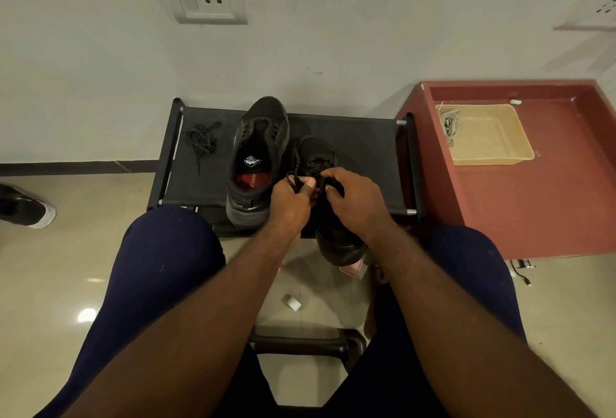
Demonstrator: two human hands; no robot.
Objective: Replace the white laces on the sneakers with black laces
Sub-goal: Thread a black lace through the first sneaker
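Two hands on one sneaker, seen from the head camera: which stage is this? (Desk)

Late in lacing the first shoe, by the look of it. The left hand (293,202) pinches a black lace (294,184) between thumb and forefinger, just above the front edge of the bench (363,151). The right hand (358,209) works beside it. Its fingers (336,184) are curled round what looks like the other run of the same lace, though dark cord on a dark shoe makes that hard to confirm. (Photographer)

And where do the shoes lie? (Desk)

The near sneaker (336,241) sits at the bench's front right, toe toward the wall and heel jutting past the bench's front edge. Black cord appears to cross its upper eyelets. A second sneaker (256,151) stands at the bench's middle with its eyelets bare. A spare black lace (201,141) lies bunched at the bench's left end. The white laces (448,124) rest in a tray (496,154) beyond the bench's right end, so the stripping looks done for both shoes. (Photographer)

What does the next move call for? (Desk)

Probably drawing both ends even and snug, then finishing the top of this shoe. That takes a firm pinch on each end and a steady shoe, since the heel overhangs the bench and could tip under a hard pull. After that, the spare lace would go into the bare sneaker. (Photographer)
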